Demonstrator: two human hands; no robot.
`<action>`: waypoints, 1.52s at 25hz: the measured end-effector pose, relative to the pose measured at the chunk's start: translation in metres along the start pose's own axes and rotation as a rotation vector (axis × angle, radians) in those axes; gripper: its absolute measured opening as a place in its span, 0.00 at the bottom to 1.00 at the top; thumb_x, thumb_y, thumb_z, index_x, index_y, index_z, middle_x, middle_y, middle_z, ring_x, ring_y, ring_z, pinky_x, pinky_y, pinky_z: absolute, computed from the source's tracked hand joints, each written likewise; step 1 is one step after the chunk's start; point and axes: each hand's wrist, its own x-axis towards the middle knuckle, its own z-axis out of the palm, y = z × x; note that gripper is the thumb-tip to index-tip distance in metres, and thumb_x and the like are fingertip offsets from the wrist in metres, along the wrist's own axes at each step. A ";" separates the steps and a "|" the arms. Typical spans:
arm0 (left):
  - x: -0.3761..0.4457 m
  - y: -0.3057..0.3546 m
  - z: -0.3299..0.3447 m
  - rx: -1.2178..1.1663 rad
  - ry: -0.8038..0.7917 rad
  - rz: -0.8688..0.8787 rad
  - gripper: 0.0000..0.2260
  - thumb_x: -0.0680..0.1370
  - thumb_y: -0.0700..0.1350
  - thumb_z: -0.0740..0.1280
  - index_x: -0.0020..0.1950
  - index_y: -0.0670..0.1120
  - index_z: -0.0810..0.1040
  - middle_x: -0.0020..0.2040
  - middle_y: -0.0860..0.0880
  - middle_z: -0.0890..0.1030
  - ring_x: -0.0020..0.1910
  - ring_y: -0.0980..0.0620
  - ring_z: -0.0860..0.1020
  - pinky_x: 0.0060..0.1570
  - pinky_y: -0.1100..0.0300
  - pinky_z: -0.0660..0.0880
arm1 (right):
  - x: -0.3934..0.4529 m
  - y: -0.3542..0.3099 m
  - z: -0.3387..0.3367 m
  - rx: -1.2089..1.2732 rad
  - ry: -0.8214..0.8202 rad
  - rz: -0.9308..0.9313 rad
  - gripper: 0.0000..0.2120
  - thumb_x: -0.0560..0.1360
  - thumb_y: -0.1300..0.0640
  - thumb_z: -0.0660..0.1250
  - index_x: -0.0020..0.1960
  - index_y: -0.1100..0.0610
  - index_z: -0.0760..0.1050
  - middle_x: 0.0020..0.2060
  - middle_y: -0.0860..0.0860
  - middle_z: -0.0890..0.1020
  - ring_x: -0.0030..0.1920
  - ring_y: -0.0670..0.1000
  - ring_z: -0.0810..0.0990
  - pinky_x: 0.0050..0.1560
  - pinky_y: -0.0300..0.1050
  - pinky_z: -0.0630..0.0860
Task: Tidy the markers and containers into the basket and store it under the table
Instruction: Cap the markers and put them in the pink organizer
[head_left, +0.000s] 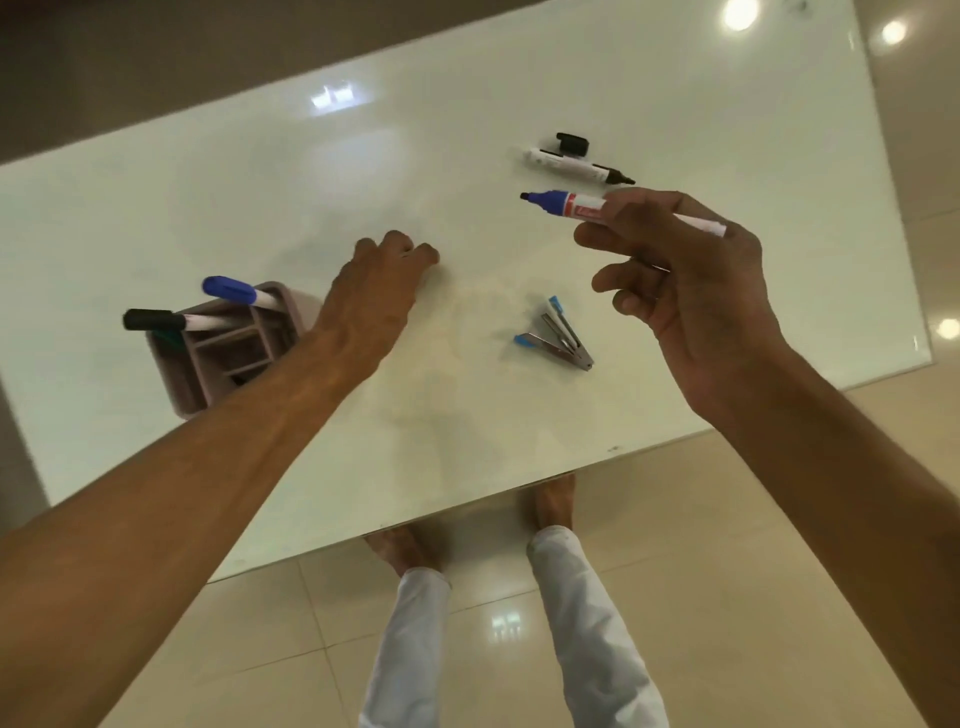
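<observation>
My right hand (680, 270) holds an uncapped blue marker (566, 200) above the white table (363, 171), tip pointing left. My left hand (379, 286) rests on the table with fingers curled; whether something lies under them is hidden. A pinkish divided organizer (218, 358) stands at the left, with a blue-capped marker (234, 291) and a black-capped marker (156, 319) sticking out of it. An uncapped black marker (571, 166) lies at the far right with its black cap (571, 143) beside it.
A blue and metal staple remover (558, 338) lies on the table below my right hand. The table's near edge runs diagonally above my feet (550, 501) on the glossy tiled floor (727, 571).
</observation>
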 end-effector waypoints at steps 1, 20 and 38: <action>-0.002 0.000 0.003 -0.033 -0.003 0.008 0.19 0.83 0.37 0.65 0.74 0.47 0.76 0.67 0.41 0.77 0.60 0.37 0.78 0.54 0.49 0.76 | 0.000 0.001 -0.006 -0.016 0.010 0.006 0.05 0.74 0.50 0.76 0.47 0.49 0.88 0.49 0.56 0.91 0.35 0.50 0.85 0.35 0.39 0.74; -0.101 0.065 -0.129 -2.256 0.217 -0.642 0.09 0.78 0.37 0.73 0.57 0.38 0.83 0.50 0.40 0.90 0.46 0.47 0.90 0.44 0.59 0.86 | -0.064 -0.017 0.034 -0.321 -0.098 -0.277 0.07 0.77 0.55 0.79 0.55 0.51 0.88 0.43 0.47 0.90 0.35 0.49 0.88 0.32 0.36 0.79; -0.147 -0.003 -0.122 -1.750 0.201 -0.422 0.07 0.69 0.46 0.78 0.46 0.48 0.91 0.49 0.47 0.91 0.47 0.48 0.90 0.48 0.61 0.86 | -0.089 0.006 0.093 -0.503 -0.187 -0.328 0.06 0.79 0.50 0.76 0.55 0.48 0.88 0.38 0.45 0.87 0.33 0.46 0.82 0.33 0.39 0.78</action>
